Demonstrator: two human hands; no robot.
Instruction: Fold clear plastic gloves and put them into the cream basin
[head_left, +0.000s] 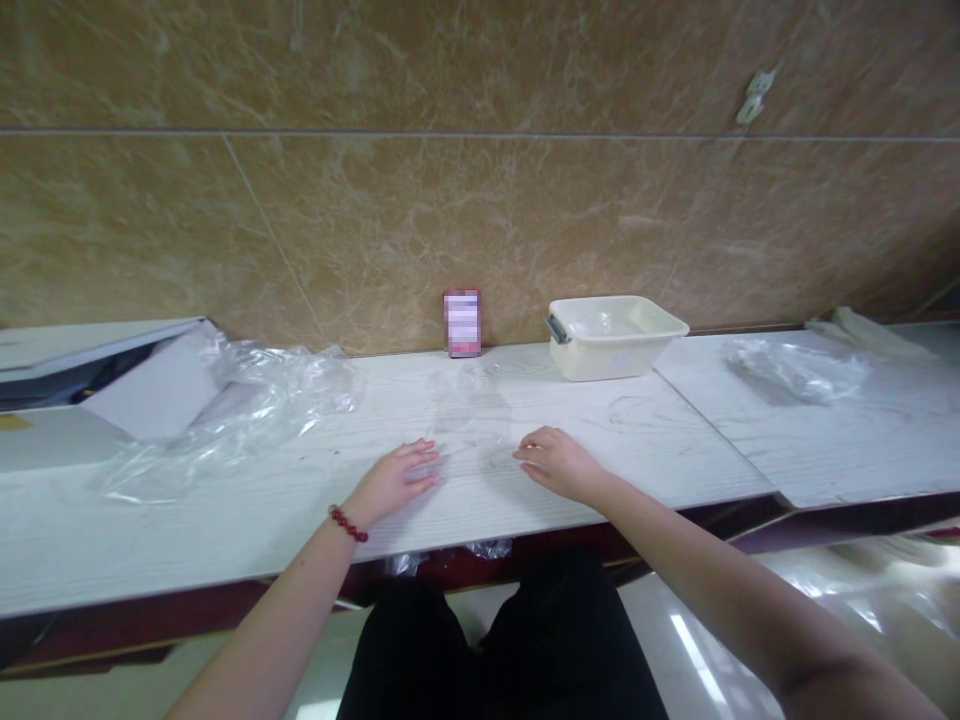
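Note:
A clear plastic bag (472,410) lies flat on the white wood-grain table (300,535) in front of me. My left hand (394,482) rests near its lower left corner, fingers apart and stretched toward the bag. On the other side my right hand (559,463) is beside the lower right edge, its fingers slightly bent and parted. Nothing shows in either hand. Because the bag is so transparent, I cannot tell whether the fingertips touch it.
Against the tiled wall (390,230) stand a small red-edged card (463,325), blurred over, and a cream plastic bin (615,355) with a grey handle. An open white box (52,445) and crumpled clear plastic (262,400) lie left; more plastic (799,370) lies right.

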